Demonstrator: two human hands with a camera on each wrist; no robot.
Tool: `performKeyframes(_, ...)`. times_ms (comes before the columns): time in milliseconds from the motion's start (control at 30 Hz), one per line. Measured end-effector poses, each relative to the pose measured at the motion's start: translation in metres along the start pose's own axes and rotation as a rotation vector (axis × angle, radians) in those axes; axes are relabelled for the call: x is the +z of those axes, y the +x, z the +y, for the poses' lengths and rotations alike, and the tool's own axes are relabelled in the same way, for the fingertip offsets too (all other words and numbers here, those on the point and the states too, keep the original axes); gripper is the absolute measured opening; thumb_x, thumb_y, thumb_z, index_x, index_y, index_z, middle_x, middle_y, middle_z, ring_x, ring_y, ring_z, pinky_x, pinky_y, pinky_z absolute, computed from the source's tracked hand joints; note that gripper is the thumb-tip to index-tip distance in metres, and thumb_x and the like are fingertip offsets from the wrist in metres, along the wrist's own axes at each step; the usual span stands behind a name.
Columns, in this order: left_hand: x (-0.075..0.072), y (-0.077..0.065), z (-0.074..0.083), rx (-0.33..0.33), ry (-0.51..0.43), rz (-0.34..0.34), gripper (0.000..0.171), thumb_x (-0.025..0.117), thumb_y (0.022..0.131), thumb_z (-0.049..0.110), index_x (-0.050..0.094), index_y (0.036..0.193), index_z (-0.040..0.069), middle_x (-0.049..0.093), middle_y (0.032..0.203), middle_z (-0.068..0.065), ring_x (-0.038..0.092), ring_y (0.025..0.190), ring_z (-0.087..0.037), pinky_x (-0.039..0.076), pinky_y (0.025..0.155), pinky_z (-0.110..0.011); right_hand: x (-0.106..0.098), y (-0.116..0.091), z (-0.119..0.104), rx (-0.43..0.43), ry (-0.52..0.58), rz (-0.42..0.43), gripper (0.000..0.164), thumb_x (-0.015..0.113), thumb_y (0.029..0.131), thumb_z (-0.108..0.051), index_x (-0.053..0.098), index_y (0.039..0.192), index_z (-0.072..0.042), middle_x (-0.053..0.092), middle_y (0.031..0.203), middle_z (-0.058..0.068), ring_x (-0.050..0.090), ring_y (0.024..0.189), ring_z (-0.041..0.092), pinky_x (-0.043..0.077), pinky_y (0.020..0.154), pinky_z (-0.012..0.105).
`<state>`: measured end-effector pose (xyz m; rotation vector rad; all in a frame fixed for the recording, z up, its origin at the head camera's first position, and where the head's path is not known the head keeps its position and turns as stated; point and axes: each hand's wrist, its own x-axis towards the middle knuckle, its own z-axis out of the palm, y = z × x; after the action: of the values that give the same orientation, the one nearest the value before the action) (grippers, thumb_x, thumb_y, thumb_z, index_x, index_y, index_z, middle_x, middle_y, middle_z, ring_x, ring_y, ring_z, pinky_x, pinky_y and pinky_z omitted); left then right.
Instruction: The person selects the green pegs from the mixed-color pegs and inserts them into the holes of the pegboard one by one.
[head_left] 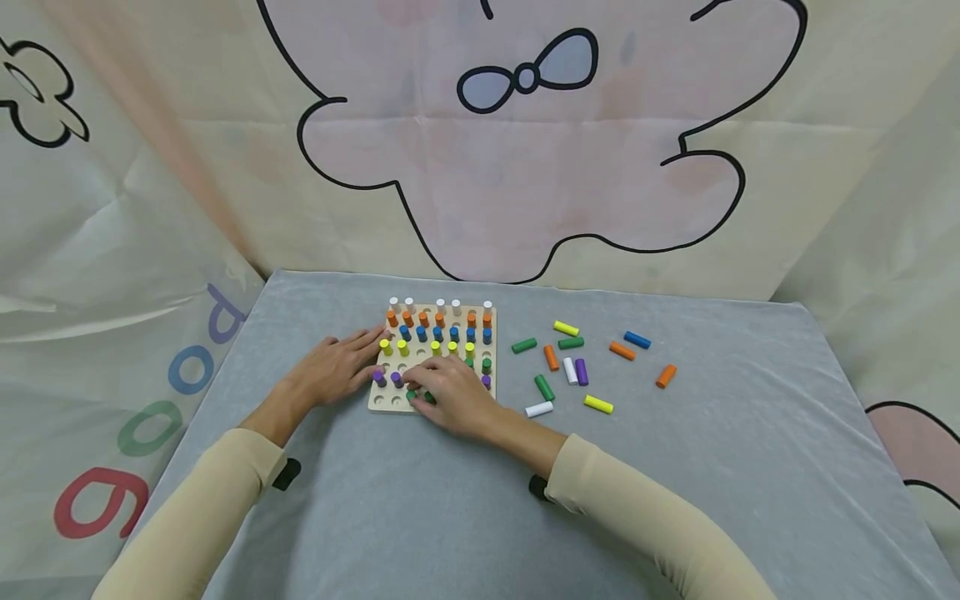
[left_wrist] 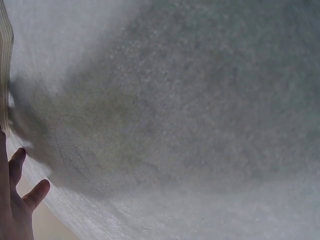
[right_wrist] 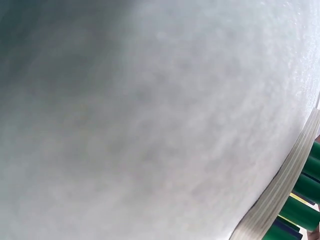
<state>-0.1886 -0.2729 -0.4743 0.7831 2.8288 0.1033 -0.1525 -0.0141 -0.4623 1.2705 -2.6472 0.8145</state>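
A pale wooden pegboard (head_left: 387,405) stands on the cloth, carrying rows of white, orange, blue, yellow, green and purple pegs. My left hand (head_left: 334,368) lies with its fingers extended against the board's left side; part of this hand (left_wrist: 19,212) shows in the left wrist view. Over the front rows is my right hand (head_left: 453,396), its fingers bent and thumb lowered around a green peg (head_left: 411,397) at the front row. This hand covers part of the board. Several green pegs (right_wrist: 300,212) line the board's edge in the right wrist view.
Loose pegs lie scattered right of the board, among them a yellow peg (head_left: 598,404), a white peg (head_left: 538,409), a purple peg (head_left: 581,372) and a blue peg (head_left: 637,340). Grey cloth (head_left: 420,517) covers the table. A printed curtain (head_left: 525,192) hangs behind it.
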Motion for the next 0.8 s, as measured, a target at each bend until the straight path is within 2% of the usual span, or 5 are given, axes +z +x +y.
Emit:
performKeyframes(300, 0.001, 0.001, 0.0, 0.013, 0.004, 0.013, 0.066, 0.046, 0.104, 0.044, 0.029, 0.157, 0.006, 0.024, 0.163, -0.013, 0.033, 0.144, -0.038, 0.037, 0.103, -0.064, -0.008, -0.006, 0.006, -0.022, -0.016, -0.008, 0.032, 0.077, 0.089, -0.024, 0.07, 0.118, -0.013, 0.071, 0.104, -0.002, 0.061, 0.104, 0.015, 0.045, 0.095, 0.035)
performKeyframes(500, 0.0, -0.002, 0.001, 0.007, -0.006, 0.008, 0.067, 0.047, 0.104, 0.043, 0.029, 0.156, 0.005, 0.024, 0.163, -0.014, 0.033, 0.144, -0.039, 0.036, 0.104, -0.064, -0.019, -0.016, 0.013, -0.013, -0.014, -0.013, 0.033, 0.078, 0.088, -0.024, 0.071, 0.117, -0.011, 0.072, 0.106, -0.001, 0.062, 0.105, 0.016, 0.046, 0.097, 0.037)
performKeyframes(800, -0.001, -0.002, 0.002, 0.009, -0.007, 0.002, 0.067, 0.046, 0.104, 0.042, 0.027, 0.157, 0.005, 0.023, 0.163, -0.014, 0.032, 0.145, -0.039, 0.035, 0.104, -0.064, -0.037, -0.035, 0.024, -0.012, -0.015, -0.001, 0.031, 0.078, 0.087, -0.022, 0.071, 0.116, -0.011, 0.072, 0.107, 0.0, 0.062, 0.103, 0.016, 0.047, 0.091, 0.036)
